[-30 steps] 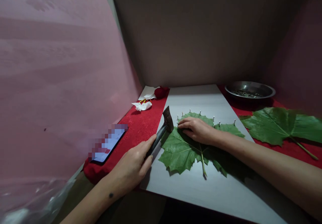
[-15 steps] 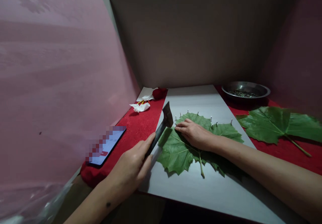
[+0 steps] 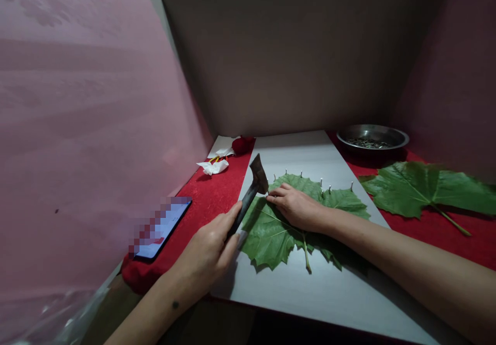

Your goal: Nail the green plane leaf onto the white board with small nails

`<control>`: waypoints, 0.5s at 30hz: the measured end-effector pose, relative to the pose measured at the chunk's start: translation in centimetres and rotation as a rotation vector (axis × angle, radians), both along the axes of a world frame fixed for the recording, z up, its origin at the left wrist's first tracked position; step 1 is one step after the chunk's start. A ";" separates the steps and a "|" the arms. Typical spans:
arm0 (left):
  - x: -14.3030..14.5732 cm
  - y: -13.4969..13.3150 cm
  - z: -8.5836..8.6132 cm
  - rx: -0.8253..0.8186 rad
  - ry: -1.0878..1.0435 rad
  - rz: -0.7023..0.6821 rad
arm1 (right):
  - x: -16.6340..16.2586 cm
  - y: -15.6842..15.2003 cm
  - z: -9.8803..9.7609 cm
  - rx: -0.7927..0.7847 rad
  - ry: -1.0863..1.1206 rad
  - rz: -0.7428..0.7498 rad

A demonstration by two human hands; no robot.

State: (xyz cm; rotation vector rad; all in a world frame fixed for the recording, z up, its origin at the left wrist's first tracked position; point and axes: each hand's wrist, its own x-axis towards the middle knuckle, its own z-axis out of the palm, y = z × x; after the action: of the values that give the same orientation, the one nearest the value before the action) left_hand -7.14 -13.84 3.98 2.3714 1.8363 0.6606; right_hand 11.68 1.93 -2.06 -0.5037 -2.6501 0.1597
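My left hand (image 3: 209,252) is closed round the handle of a small hammer (image 3: 251,187), whose dark head hangs just left of my right fingertips. My right hand (image 3: 296,206) lies on a big green leaf (image 3: 271,229) spread on a white board (image 3: 306,288); its fingertips are pinched together at the leaf's upper left edge, apparently on a nail too small to make out. Several small nails (image 3: 321,182) stand upright along the leaf's far edge.
A second green leaf (image 3: 418,187) lies on red cloth (image 3: 211,192) to the right. A metal dish (image 3: 372,138) with small dark bits sits at the back right. A phone (image 3: 163,227) and crumpled white paper (image 3: 213,166) lie on the cloth at left. Pink and grey walls enclose the space.
The hammer head rose a little, then came back down close to my right fingertips. My right hand stays on the leaf's edge. The view has drifted slightly.
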 end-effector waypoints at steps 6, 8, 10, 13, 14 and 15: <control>0.5 -0.6 2.3 0.102 -0.027 0.057 | 0.0 0.1 0.0 0.001 0.001 0.006; 0.7 -0.4 2.4 0.094 -0.033 0.049 | 0.0 0.1 0.0 -0.006 0.004 0.007; 0.7 0.0 2.1 0.046 -0.028 0.036 | 0.0 0.1 -0.1 -0.009 0.007 0.006; 0.5 0.8 1.8 -0.062 -0.026 0.036 | -0.1 0.1 -0.1 -0.001 0.006 -0.001; 0.5 0.9 1.9 -0.096 -0.026 0.034 | -0.1 0.1 -0.1 0.002 0.003 -0.001; 0.4 1.0 2.1 -0.118 -0.025 0.030 | 0.0 0.1 -0.1 0.004 -0.001 0.001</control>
State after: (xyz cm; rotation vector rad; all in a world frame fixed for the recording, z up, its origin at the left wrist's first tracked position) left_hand -6.71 -12.85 6.11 2.2568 1.8496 0.5648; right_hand 11.64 2.00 -2.14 -0.5007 -2.6516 0.1540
